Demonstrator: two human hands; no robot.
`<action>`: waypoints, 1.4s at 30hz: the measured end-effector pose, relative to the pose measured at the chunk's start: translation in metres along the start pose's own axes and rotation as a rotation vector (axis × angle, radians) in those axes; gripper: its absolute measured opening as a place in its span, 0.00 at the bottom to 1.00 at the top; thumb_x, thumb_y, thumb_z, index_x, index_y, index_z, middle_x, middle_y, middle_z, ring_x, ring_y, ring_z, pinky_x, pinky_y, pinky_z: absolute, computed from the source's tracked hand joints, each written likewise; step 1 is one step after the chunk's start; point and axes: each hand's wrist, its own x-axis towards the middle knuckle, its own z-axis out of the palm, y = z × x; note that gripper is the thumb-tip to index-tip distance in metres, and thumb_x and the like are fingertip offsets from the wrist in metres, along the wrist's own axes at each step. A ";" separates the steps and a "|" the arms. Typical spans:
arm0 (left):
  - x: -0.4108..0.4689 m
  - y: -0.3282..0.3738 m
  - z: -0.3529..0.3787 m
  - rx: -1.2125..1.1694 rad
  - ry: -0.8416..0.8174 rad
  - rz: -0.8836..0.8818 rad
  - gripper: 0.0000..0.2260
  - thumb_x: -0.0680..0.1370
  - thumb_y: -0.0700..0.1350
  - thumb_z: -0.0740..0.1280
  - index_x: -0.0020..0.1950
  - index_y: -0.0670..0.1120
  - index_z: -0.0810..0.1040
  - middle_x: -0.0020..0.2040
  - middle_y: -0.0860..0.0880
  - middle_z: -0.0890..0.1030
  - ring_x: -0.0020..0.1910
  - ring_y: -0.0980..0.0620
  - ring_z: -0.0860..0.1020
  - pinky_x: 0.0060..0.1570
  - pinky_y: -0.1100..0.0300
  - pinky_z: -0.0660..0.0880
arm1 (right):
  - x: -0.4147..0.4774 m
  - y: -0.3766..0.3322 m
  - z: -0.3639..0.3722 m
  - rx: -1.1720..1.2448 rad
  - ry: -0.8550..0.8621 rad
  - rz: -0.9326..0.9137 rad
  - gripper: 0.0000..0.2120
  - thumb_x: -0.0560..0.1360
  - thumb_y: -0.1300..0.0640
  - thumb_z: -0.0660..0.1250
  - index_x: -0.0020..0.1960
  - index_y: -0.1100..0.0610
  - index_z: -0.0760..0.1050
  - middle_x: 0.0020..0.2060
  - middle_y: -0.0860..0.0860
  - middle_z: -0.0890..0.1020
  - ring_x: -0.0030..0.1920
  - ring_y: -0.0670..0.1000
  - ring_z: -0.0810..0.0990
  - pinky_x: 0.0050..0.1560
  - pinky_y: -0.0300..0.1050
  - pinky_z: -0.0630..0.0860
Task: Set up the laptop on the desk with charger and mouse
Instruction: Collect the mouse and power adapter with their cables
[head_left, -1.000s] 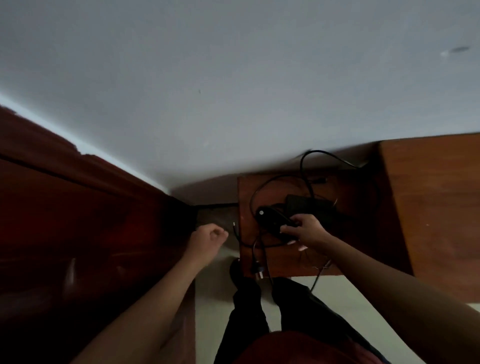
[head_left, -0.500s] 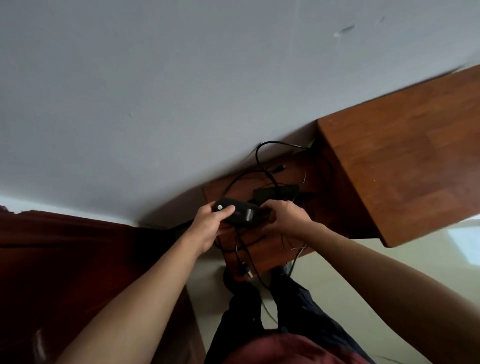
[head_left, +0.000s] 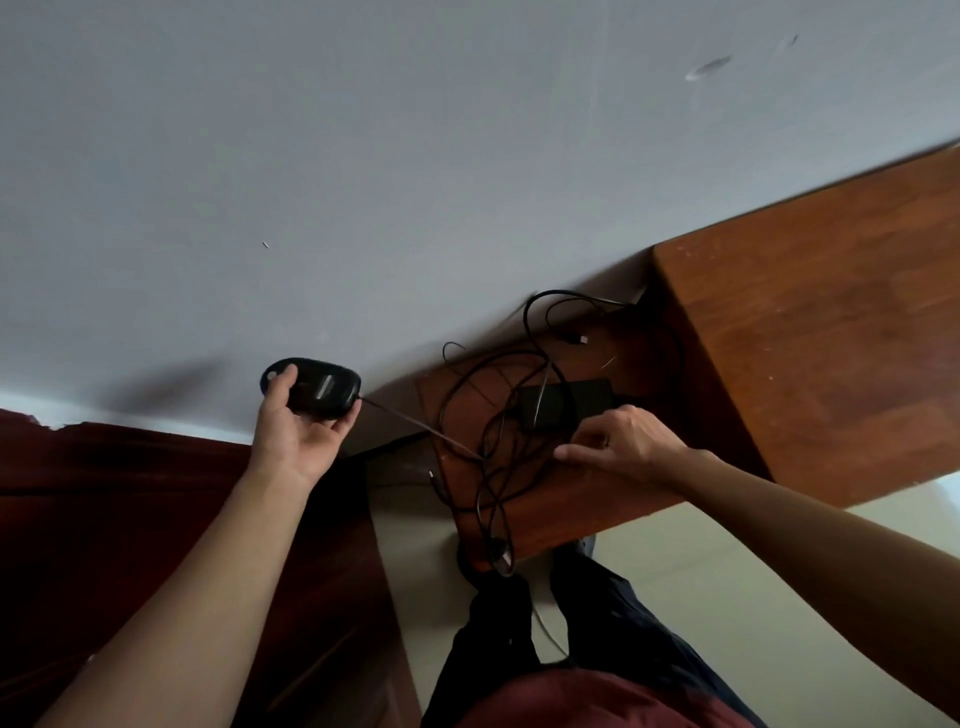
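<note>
While holding the mouse (head_left: 322, 389) up in front of the pale wall, grips it from below with the left hand (head_left: 296, 431), thumb on one end and fingers curled under the other. From the mouse, a thin mouse cable (head_left: 415, 426), stretched almost straight, down into the tangle of cables (head_left: 493, 467) on the low worktop (head_left: 571, 499). Rests the right hand (head_left: 623, 441) on that tangle, just beside the charger brick (head_left: 571, 402), with fingers bent; cannot tell whether pinching a strand or only pressing down. No laptop in view; a higher worktop (head_left: 805, 364) to the right.

Probably in the middle of separating the mouse from the charger. Risk of dragging the whole tangle, and the brick with it, off the low worktop by pulling the mouse further with its cable caught in the loops. Risk also of tightening a knot instead of opening it, through pulling on a line already stretched. Some danger from the plug (head_left: 501, 558) hanging over the front edge: perhaps enough weight there to help a slide towards the floor. Possible strain as well at the joint of cable and mouse. Safer to give slack first, then to free the loops one after one with the right hand.
</note>
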 end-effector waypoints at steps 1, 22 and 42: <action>-0.001 0.000 0.002 -0.010 0.015 0.001 0.11 0.76 0.50 0.67 0.55 0.47 0.73 0.56 0.43 0.76 0.54 0.42 0.77 0.45 0.50 0.78 | -0.002 -0.003 -0.003 0.018 0.033 -0.024 0.32 0.65 0.20 0.54 0.36 0.48 0.79 0.27 0.46 0.78 0.30 0.42 0.77 0.32 0.41 0.71; -0.035 0.017 0.056 -0.120 -0.050 0.036 0.13 0.78 0.52 0.65 0.57 0.45 0.73 0.51 0.43 0.78 0.40 0.45 0.84 0.29 0.62 0.77 | 0.038 -0.065 0.066 -0.039 -0.233 0.094 0.36 0.70 0.39 0.71 0.73 0.45 0.61 0.65 0.53 0.74 0.63 0.57 0.74 0.57 0.51 0.74; -0.024 -0.083 0.036 0.290 -0.369 -0.409 0.20 0.71 0.51 0.70 0.55 0.39 0.75 0.56 0.32 0.78 0.56 0.35 0.78 0.59 0.45 0.73 | 0.007 -0.066 -0.044 0.127 -0.112 -0.264 0.13 0.76 0.61 0.69 0.60 0.57 0.81 0.46 0.52 0.78 0.46 0.44 0.74 0.45 0.30 0.64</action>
